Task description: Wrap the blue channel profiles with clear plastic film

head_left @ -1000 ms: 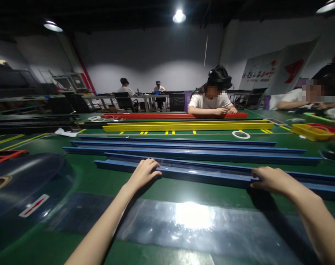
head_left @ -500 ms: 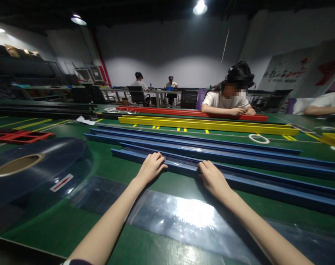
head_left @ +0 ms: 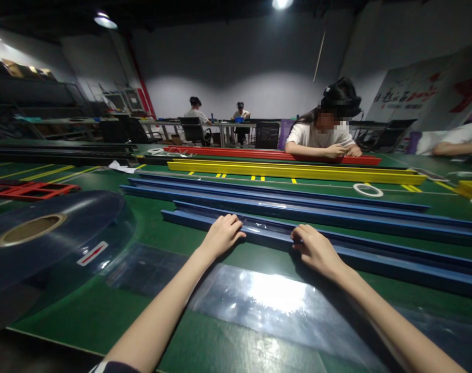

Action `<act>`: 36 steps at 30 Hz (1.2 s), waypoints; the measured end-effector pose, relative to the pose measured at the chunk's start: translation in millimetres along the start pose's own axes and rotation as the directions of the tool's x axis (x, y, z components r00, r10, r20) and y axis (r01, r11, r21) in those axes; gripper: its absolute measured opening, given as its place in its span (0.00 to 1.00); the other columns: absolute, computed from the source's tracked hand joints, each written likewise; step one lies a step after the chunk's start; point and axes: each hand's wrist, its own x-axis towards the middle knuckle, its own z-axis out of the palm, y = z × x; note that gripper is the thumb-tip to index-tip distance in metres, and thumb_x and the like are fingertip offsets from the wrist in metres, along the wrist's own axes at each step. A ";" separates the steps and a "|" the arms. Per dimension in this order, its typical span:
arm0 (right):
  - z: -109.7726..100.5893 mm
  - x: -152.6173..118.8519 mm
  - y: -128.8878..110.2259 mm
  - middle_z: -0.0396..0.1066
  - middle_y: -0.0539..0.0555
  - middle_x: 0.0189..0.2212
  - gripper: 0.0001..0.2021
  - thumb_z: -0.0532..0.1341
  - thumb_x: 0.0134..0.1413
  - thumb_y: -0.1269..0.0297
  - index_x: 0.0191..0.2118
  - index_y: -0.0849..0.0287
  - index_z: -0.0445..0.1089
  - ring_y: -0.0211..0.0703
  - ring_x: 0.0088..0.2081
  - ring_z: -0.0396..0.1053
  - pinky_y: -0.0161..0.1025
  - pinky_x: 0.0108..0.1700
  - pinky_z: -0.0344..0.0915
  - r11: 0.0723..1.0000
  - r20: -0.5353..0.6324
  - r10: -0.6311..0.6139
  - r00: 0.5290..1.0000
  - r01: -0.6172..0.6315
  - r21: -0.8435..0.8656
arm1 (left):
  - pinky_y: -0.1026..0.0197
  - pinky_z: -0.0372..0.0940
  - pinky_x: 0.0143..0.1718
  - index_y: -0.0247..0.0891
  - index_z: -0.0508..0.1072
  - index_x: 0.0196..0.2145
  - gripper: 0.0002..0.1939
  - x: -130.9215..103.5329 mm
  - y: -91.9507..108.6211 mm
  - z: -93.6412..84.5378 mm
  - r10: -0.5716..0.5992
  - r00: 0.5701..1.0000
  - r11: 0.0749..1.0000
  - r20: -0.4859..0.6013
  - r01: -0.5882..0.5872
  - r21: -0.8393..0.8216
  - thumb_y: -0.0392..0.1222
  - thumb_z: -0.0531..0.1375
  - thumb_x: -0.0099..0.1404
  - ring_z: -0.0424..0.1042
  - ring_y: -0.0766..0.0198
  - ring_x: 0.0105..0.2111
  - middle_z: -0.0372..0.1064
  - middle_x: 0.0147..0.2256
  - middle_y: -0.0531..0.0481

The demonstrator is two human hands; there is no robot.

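Observation:
A long blue channel strip [head_left: 269,240] lies across the green table in front of me, its trough facing up. My left hand [head_left: 222,234] is closed on the near wall, with the fingers curled over into the trough. Farther right along the same wall, my right hand [head_left: 316,249] is bent round the edge, thumb below and fingertips inside. Between the hands the trough has glossy highlights; whether clear film lies in it I cannot tell. Below my forearms a clear plastic strip [head_left: 236,303] stretches over the table. It runs toward a large roll of clear film [head_left: 91,212] at left.
Behind lie more blue channels [head_left: 317,211], a yellow channel [head_left: 298,172] and a red one [head_left: 239,152]. A white ring [head_left: 368,190] rests at right, red frames [head_left: 33,189] at left. A co-worker [head_left: 317,134] leans over the far side; other people sit farther back.
My right hand has slid a little to the right along the blue channel, widening the gap between the hands. The whole view has shifted slightly; the left hand keeps its place on the channel.

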 end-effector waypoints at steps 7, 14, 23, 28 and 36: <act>-20.5 -20.5 13.0 0.67 0.54 0.33 0.06 0.53 0.47 0.73 0.32 0.57 0.62 0.43 0.36 0.64 0.36 0.35 0.57 0.996 0.107 0.082 0.991 -0.077 -0.044 | 0.59 0.55 0.34 0.37 0.67 0.32 0.14 2.3 31.1 -4.4 0.049 0.998 0.999 0.030 -0.050 0.005 0.50 0.50 0.66 0.62 0.60 0.35 0.65 0.33 0.47; -19.6 -28.5 18.1 0.66 0.54 0.33 0.06 0.52 0.48 0.74 0.32 0.57 0.62 0.43 0.37 0.63 0.36 0.36 0.57 0.996 0.104 0.082 0.991 -0.079 -0.034 | 0.59 0.55 0.35 0.37 0.67 0.38 0.14 1.7 38.5 -4.7 0.071 0.997 0.997 0.024 -0.070 -0.038 0.50 0.51 0.65 0.64 0.60 0.36 0.66 0.35 0.48; -9.7 -34.2 19.6 0.65 0.55 0.34 0.06 0.50 0.51 0.73 0.34 0.57 0.61 0.43 0.37 0.62 0.38 0.37 0.60 0.999 0.028 0.036 0.999 -0.036 0.009 | 0.60 0.56 0.34 0.38 0.66 0.35 0.13 -1.1 37.8 1.4 0.028 0.998 0.999 0.048 -0.025 -0.043 0.50 0.50 0.66 0.65 0.62 0.34 0.67 0.33 0.50; -7.5 -37.1 22.5 0.65 0.55 0.35 0.05 0.51 0.54 0.70 0.35 0.57 0.61 0.44 0.39 0.62 0.40 0.39 0.61 0.999 0.017 0.028 0.999 -0.028 0.029 | 0.60 0.56 0.35 0.38 0.66 0.36 0.14 -1.5 36.3 2.3 0.034 0.998 0.999 0.045 -0.033 -0.030 0.51 0.50 0.66 0.65 0.62 0.35 0.67 0.34 0.50; -6.2 -40.5 19.4 0.66 0.55 0.37 0.06 0.52 0.58 0.64 0.38 0.57 0.63 0.45 0.40 0.63 0.41 0.41 0.62 1.000 -0.032 0.014 0.999 -0.014 0.002 | 0.61 0.55 0.35 0.38 0.67 0.36 0.17 -2.0 32.1 6.2 0.042 0.998 0.999 0.051 -0.044 0.019 0.54 0.48 0.66 0.65 0.62 0.36 0.68 0.34 0.49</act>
